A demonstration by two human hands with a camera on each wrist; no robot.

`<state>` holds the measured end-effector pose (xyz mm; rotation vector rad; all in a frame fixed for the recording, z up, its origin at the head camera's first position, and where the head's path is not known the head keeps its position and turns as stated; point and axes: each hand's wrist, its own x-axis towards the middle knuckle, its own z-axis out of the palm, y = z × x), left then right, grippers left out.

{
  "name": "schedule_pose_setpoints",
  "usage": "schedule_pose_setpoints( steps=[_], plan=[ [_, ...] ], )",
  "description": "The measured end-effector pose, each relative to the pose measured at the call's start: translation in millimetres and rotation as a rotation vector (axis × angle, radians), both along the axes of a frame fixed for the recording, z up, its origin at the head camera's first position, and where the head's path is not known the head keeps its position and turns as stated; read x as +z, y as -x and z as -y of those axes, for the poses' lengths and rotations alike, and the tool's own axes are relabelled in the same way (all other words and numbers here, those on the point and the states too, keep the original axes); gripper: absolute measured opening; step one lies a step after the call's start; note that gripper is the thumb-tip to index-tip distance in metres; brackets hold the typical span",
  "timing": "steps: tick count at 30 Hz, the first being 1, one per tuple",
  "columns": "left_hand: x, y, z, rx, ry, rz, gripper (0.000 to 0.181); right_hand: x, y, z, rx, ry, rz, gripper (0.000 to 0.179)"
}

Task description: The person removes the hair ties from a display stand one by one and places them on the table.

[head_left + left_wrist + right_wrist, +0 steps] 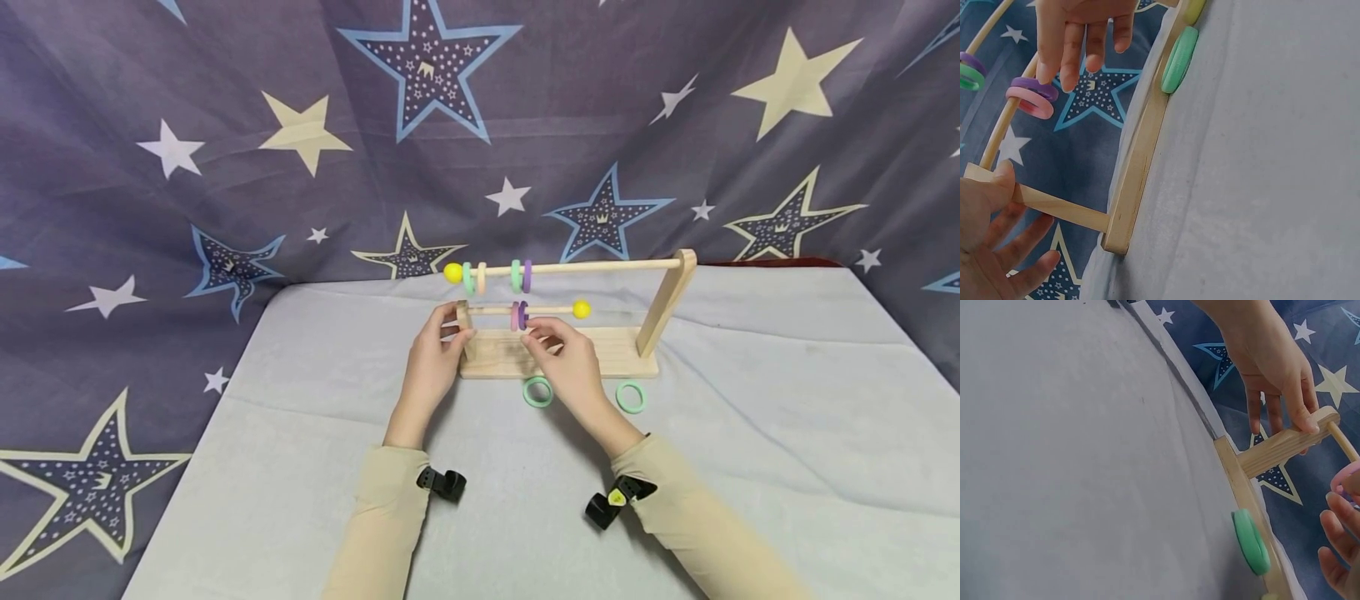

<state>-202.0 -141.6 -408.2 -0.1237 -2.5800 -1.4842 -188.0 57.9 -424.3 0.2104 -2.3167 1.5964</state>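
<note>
A wooden stand (555,354) has a tall post at right and a short post (1060,208) at left. My left hand (431,354) grips the short post near its top, thumb on one side and fingers on the other. From that post runs a lower rod (551,310) with a yellow ball (581,309) on its end. A pink ring (1036,104) and a purple ring (523,315) hang side by side on this rod. My right hand (570,358) pinches the purple ring between thumb and forefinger, its other fingers loosely extended; the contact is partly hidden.
Above, the upper rod (600,267) carries green, peach and purple rings and a yellow end ball (453,272). Two green rings lie before the base, one at left (537,392) and one at right (631,397). A star-patterned curtain (315,208) hangs behind the cloth-covered table (787,400).
</note>
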Motion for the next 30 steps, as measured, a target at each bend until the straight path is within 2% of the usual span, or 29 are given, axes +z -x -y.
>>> schedule_pose_setpoints(
  steps=[20, 30],
  plan=[
    [-1.5, 1.5, -0.5, 0.004, -0.001, 0.007, 0.047, -0.8, 1.6, 2.8, 0.005, -0.005, 0.010, 0.011],
    [-1.0, 1.2, 0.2, 0.003, 0.012, 0.007, 0.048, -0.4, 1.0, 0.8, -0.043, -0.024, -0.020, 0.009]
  ],
)
